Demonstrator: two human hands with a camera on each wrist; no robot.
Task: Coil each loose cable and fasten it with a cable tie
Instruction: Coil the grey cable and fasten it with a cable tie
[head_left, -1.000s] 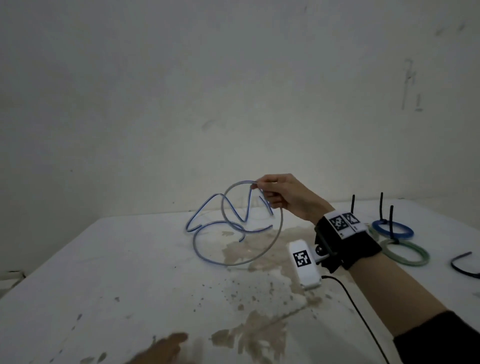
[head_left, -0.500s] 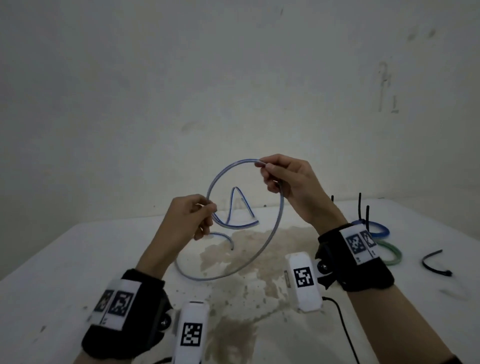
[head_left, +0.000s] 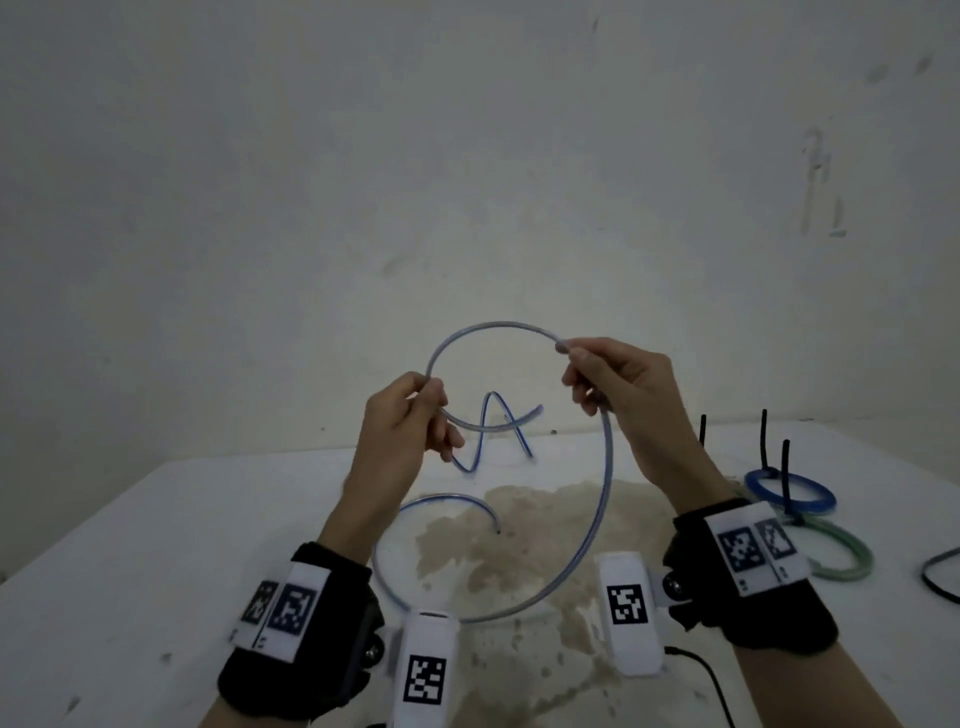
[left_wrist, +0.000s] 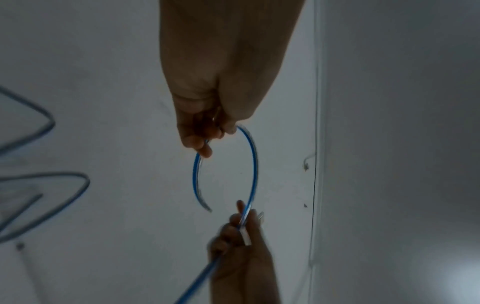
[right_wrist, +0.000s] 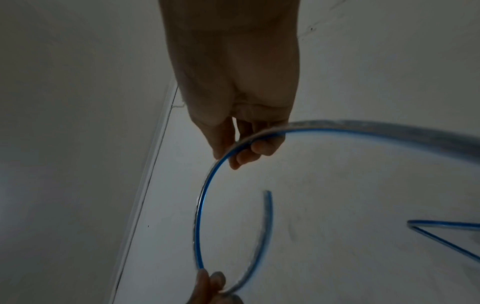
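Cable (head_left: 602, 499) held above table (head_left: 156, 545); two coils (head_left: 789, 491) lie right.

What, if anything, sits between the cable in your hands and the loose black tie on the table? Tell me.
The route is not clear. Both hands, left hand and right hand, hold the blue cable in the air. The loose black tie lies at the table's right edge, and the two tied coils, blue coil and green coil, lie between.

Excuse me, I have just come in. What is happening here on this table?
A person is coiling a loose blue cable. The left hand and the right hand each pinch it, holding one big loop above the white table. The rest is uncoiled and has no tie yet. On the right lie a blue coil and a green coil, both already tied.
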